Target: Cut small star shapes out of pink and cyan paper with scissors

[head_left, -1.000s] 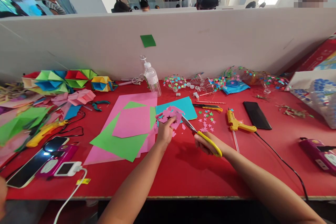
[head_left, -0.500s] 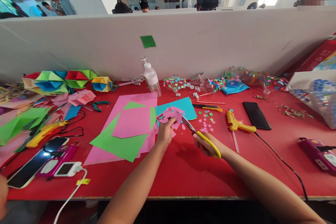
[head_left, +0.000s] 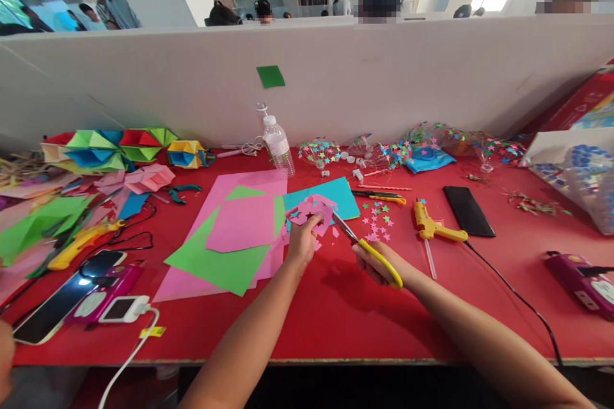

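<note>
Left hand [head_left: 303, 236] closed in a pinch, thumb and fingers on the pink paper piece [head_left: 320, 216], above the near part of the blue sheet [head_left: 343, 195]. Right hand [head_left: 377, 262] curled around the yellow handles of the scissors [head_left: 381, 259]; blades point at the right edge of the pink piece, contact unclear. Small paper stars [head_left: 378, 220] lie on the red counter [head_left: 311, 332], just right of the blue sheet. Green sheet [head_left: 215, 265] and larger pink sheets [head_left: 242, 223] overlap to the left. Glue gun [head_left: 439, 228] sits right of the stars, dark phone [head_left: 469, 211] beyond it.
</note>
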`<action>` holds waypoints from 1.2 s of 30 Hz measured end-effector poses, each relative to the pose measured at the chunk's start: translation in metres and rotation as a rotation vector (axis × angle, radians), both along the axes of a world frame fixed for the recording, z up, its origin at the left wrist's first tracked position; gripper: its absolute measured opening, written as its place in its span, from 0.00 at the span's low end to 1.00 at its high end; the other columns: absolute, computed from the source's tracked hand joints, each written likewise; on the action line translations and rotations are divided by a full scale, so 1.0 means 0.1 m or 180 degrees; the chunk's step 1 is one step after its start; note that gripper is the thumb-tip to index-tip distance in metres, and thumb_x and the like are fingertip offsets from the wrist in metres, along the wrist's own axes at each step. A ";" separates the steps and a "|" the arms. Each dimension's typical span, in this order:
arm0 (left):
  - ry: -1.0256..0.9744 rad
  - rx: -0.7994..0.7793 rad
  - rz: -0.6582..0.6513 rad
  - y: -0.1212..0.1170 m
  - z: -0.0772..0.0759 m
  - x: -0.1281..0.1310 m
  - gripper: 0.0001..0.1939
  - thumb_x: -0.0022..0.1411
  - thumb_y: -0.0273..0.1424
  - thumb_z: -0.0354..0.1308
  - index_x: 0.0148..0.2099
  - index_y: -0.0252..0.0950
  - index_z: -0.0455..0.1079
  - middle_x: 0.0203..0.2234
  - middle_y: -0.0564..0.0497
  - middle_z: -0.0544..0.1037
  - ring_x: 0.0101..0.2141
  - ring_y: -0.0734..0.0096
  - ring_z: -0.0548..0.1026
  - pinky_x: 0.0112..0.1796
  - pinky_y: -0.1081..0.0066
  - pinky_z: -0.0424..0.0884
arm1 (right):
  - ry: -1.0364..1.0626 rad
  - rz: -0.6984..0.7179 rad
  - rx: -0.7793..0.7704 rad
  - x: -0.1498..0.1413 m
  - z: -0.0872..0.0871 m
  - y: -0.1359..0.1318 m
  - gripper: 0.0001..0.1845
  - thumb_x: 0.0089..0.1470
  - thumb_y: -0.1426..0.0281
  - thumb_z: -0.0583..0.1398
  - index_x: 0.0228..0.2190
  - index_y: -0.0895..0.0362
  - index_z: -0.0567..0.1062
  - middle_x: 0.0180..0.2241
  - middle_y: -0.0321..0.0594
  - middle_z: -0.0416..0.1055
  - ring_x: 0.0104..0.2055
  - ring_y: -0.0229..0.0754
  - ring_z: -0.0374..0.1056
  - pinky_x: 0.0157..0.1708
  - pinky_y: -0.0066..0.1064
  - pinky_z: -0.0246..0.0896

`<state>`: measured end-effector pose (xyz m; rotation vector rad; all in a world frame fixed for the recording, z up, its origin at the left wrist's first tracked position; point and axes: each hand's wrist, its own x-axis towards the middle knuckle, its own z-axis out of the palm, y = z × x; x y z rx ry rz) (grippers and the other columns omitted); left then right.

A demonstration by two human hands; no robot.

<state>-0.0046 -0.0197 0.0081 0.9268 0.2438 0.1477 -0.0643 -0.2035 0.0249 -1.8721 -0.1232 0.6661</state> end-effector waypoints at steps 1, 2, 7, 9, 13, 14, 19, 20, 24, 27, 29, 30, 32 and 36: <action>-0.0005 0.0035 -0.0005 0.00 -0.01 0.01 0.14 0.39 0.27 0.69 0.29 0.35 0.70 0.24 0.56 0.75 0.27 0.77 0.73 0.31 0.75 0.68 | -0.0004 -0.0003 -0.0005 0.00 0.00 0.00 0.29 0.56 0.43 0.50 0.21 0.55 0.63 0.06 0.28 0.55 0.09 0.31 0.49 0.11 0.23 0.46; -0.0016 0.0062 -0.0012 0.01 -0.02 0.01 0.13 0.40 0.27 0.69 0.29 0.35 0.70 0.23 0.56 0.75 0.27 0.77 0.73 0.31 0.76 0.67 | -0.0009 -0.0003 -0.0007 0.00 0.00 0.00 0.29 0.56 0.43 0.51 0.21 0.55 0.63 0.06 0.28 0.55 0.09 0.31 0.49 0.11 0.23 0.46; -0.0053 0.0059 -0.0110 0.05 -0.05 0.06 0.11 0.39 0.27 0.69 0.27 0.34 0.71 0.22 0.56 0.74 0.26 0.78 0.72 0.31 0.75 0.67 | 0.0013 -0.0051 -0.0023 0.00 0.00 0.01 0.28 0.56 0.45 0.51 0.20 0.55 0.63 0.06 0.28 0.55 0.09 0.31 0.49 0.11 0.23 0.45; -0.0055 -0.0033 -0.0219 0.06 -0.04 0.06 0.11 0.40 0.28 0.69 0.29 0.34 0.72 0.23 0.55 0.75 0.26 0.77 0.73 0.31 0.75 0.68 | 0.0028 -0.0106 -0.0037 0.00 0.02 0.02 0.28 0.57 0.45 0.51 0.20 0.55 0.63 0.06 0.28 0.55 0.09 0.30 0.49 0.11 0.23 0.46; -0.0056 -0.0051 -0.1002 0.04 -0.02 0.00 0.13 0.45 0.34 0.70 0.31 0.33 0.73 0.26 0.51 0.76 0.27 0.74 0.74 0.29 0.73 0.68 | 0.0007 -0.0255 -0.0009 0.02 0.04 0.03 0.27 0.56 0.45 0.52 0.20 0.55 0.62 0.06 0.27 0.56 0.08 0.30 0.49 0.11 0.22 0.46; -0.0061 -0.0005 -0.1222 0.03 -0.02 -0.01 0.14 0.46 0.36 0.69 0.31 0.32 0.74 0.26 0.49 0.76 0.27 0.73 0.74 0.28 0.72 0.68 | 0.0007 -0.0290 -0.0006 0.02 0.03 0.03 0.27 0.56 0.45 0.53 0.20 0.54 0.62 0.06 0.27 0.56 0.08 0.30 0.49 0.10 0.23 0.46; -0.0180 0.0168 -0.0977 -0.01 -0.04 -0.02 0.12 0.46 0.34 0.69 0.27 0.33 0.71 0.21 0.53 0.73 0.23 0.78 0.71 0.28 0.74 0.66 | -0.0010 -0.0291 -0.0102 0.05 -0.04 0.01 0.27 0.55 0.45 0.55 0.20 0.54 0.62 0.07 0.28 0.56 0.08 0.30 0.49 0.10 0.24 0.46; -0.0167 0.0168 -0.0785 -0.01 -0.04 -0.01 0.12 0.45 0.32 0.70 0.27 0.33 0.70 0.20 0.55 0.72 0.23 0.79 0.70 0.28 0.75 0.66 | -0.0016 -0.0277 -0.0107 0.05 -0.05 0.01 0.27 0.54 0.45 0.56 0.20 0.54 0.62 0.07 0.28 0.56 0.08 0.31 0.50 0.10 0.24 0.46; -0.0023 0.0037 -0.0383 0.06 -0.05 0.06 0.16 0.41 0.31 0.70 0.29 0.34 0.66 0.21 0.57 0.73 0.23 0.77 0.74 0.28 0.75 0.68 | -0.0023 -0.0234 -0.0119 0.05 -0.09 -0.02 0.27 0.54 0.45 0.56 0.20 0.54 0.62 0.07 0.29 0.57 0.09 0.31 0.50 0.11 0.24 0.45; 0.0021 -0.0108 -0.0339 0.10 -0.04 0.08 0.18 0.41 0.30 0.70 0.32 0.36 0.65 0.21 0.59 0.72 0.22 0.75 0.76 0.26 0.75 0.68 | 0.0006 -0.0206 -0.0113 0.06 -0.09 -0.03 0.28 0.53 0.44 0.56 0.20 0.54 0.61 0.07 0.28 0.56 0.09 0.31 0.50 0.11 0.24 0.45; 0.0002 -0.0201 -0.0295 0.11 -0.03 0.09 0.18 0.40 0.29 0.70 0.32 0.36 0.65 0.21 0.59 0.73 0.21 0.76 0.75 0.26 0.75 0.68 | -0.0003 -0.0172 -0.0121 0.06 -0.09 -0.03 0.28 0.53 0.44 0.56 0.20 0.54 0.61 0.07 0.29 0.57 0.09 0.31 0.51 0.11 0.25 0.46; -0.0003 -0.0257 -0.0278 0.11 -0.02 0.09 0.17 0.40 0.28 0.70 0.31 0.36 0.65 0.20 0.59 0.73 0.21 0.77 0.75 0.26 0.75 0.68 | -0.0016 -0.0162 -0.0137 0.06 -0.09 -0.03 0.28 0.53 0.44 0.56 0.20 0.54 0.62 0.07 0.29 0.57 0.09 0.32 0.51 0.12 0.25 0.46; 0.0042 -0.0393 -0.0291 0.11 -0.02 0.10 0.15 0.39 0.26 0.70 0.29 0.35 0.67 0.20 0.57 0.74 0.22 0.79 0.74 0.26 0.76 0.67 | -0.0033 -0.0163 -0.0169 0.06 -0.09 -0.02 0.27 0.53 0.44 0.56 0.20 0.54 0.62 0.08 0.29 0.57 0.10 0.32 0.51 0.12 0.25 0.46; 0.0243 -0.0676 -0.0440 0.11 -0.03 0.12 0.11 0.39 0.24 0.70 0.24 0.32 0.69 0.19 0.55 0.74 0.21 0.82 0.70 0.26 0.77 0.66 | 0.0006 -0.0184 -0.0176 0.07 -0.10 -0.02 0.28 0.53 0.44 0.57 0.20 0.54 0.61 0.07 0.29 0.56 0.09 0.31 0.51 0.11 0.25 0.45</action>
